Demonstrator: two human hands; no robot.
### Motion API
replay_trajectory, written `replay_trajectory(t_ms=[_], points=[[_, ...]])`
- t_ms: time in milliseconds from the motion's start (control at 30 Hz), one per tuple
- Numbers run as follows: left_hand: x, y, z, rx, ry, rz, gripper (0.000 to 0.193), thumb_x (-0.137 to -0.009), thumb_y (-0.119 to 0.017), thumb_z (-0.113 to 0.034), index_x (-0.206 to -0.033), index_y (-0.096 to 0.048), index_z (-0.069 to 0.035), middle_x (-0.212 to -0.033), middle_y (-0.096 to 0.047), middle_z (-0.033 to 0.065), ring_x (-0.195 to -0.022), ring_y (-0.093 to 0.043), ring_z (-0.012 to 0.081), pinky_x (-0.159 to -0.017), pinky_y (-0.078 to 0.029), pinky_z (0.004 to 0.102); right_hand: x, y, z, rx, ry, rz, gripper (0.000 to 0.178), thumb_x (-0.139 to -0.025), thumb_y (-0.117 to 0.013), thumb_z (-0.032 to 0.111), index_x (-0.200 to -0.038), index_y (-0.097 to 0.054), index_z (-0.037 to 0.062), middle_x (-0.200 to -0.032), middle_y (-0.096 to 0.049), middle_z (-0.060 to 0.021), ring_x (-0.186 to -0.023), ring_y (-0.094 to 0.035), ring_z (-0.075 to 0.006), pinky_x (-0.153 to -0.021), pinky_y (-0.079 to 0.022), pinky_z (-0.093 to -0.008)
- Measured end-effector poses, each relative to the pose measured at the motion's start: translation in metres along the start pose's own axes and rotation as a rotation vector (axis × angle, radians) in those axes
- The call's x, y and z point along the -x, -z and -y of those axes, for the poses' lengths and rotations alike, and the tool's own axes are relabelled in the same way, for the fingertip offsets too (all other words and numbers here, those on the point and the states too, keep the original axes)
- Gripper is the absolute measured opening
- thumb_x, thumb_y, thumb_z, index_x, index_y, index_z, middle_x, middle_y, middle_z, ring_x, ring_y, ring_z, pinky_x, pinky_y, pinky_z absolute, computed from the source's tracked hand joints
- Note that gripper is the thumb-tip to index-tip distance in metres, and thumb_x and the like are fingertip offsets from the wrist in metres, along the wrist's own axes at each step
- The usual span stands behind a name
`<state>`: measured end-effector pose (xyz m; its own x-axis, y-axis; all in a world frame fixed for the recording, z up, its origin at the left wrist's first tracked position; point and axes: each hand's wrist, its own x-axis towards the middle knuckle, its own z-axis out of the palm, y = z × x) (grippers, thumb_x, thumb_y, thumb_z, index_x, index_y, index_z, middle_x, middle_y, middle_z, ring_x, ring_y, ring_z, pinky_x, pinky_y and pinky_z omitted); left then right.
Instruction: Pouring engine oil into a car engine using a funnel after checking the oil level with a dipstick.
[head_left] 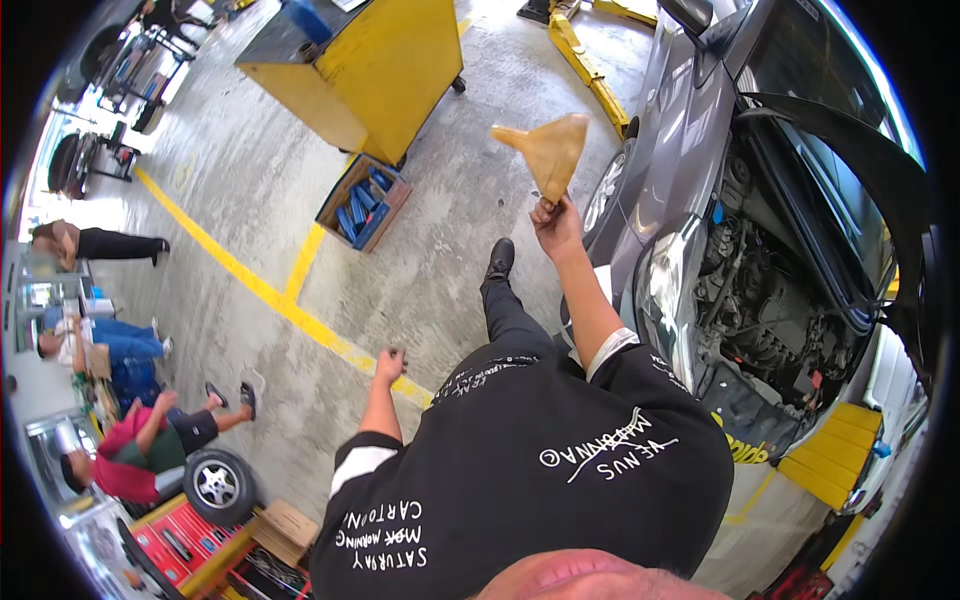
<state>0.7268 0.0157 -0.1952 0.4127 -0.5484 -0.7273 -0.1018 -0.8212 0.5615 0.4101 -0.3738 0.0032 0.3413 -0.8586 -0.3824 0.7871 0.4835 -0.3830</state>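
My right hand point(556, 224) is raised ahead of me, its fingers closed round one edge of a translucent amber funnel point(553, 150). The funnel's narrow spout points to the left and its wide mouth faces right. To the right of that arm stands a grey car with its hood up, its engine bay point(765, 300) exposed. My left hand point(390, 366) hangs low at my left side above the floor, fingers curled in loosely, and I see nothing in it.
A yellow cabinet point(385, 85) on casters stands ahead, beside a box point(398, 200) of blue containers. Yellow lift arms point(585, 65) reach toward the car point(640, 190). Several people are at the left. A loose wheel point(218, 486) and a red tool tray point(180, 540) sit at lower left.
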Motion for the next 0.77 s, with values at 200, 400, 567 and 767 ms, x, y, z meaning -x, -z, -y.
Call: replay_trajectory(t_ms=[200,400,567,767], points=[[0.007,0.015,0.056,0.046,0.181,-0.089,0.04,-0.091,-0.058,-0.031,-0.113,-0.058,0.003,-0.087,-0.069,0.0183,-0.069,-0.069,0.0262,-0.056,-0.053,0.0382,-0.09,0.0,0.008,-0.064,-0.113,-0.006,0.017,-0.097,-0.042,0.021,-0.095,-0.055,0.0104,-0.059,-0.044,-0.0014,-0.046,-0.04,-0.0149,-0.048,-0.032,-0.0283],[-0.051,0.006,0.009,-0.106,0.178,-0.107,0.031,-0.09,-0.057,-0.028,-0.103,-0.065,0.0,-0.087,-0.07,0.0151,-0.081,-0.069,0.0262,-0.058,-0.052,0.0394,-0.197,-0.022,0.01,-0.042,-0.199,-0.014,0.018,-0.097,-0.04,0.018,-0.105,-0.056,0.0152,-0.06,-0.041,-0.0005,-0.047,-0.038,-0.0133,-0.049,-0.032,-0.0269],[-0.088,0.027,-0.147,0.268,0.249,-0.196,0.036,-0.09,-0.057,-0.028,-0.107,-0.059,0.004,-0.079,-0.068,0.014,-0.059,-0.064,0.0218,-0.05,-0.049,0.0335,-0.325,-0.106,0.003,0.084,-0.213,0.031,0.015,-0.096,-0.043,0.018,-0.106,-0.054,0.0143,-0.06,-0.04,0.0001,-0.047,-0.038,-0.0136,-0.048,-0.032,-0.0268],[-0.186,0.066,-0.237,0.278,0.072,-0.146,0.05,-0.089,-0.059,-0.038,-0.12,-0.058,0.001,-0.098,-0.07,0.0189,-0.088,-0.069,0.0314,-0.08,-0.052,0.0406,-0.434,-0.156,-0.023,0.355,-0.362,0.319,0.02,-0.096,-0.043,0.024,-0.093,-0.052,0.0068,-0.057,-0.042,0.0002,-0.045,-0.038,-0.0135,-0.049,-0.032,-0.0284]])
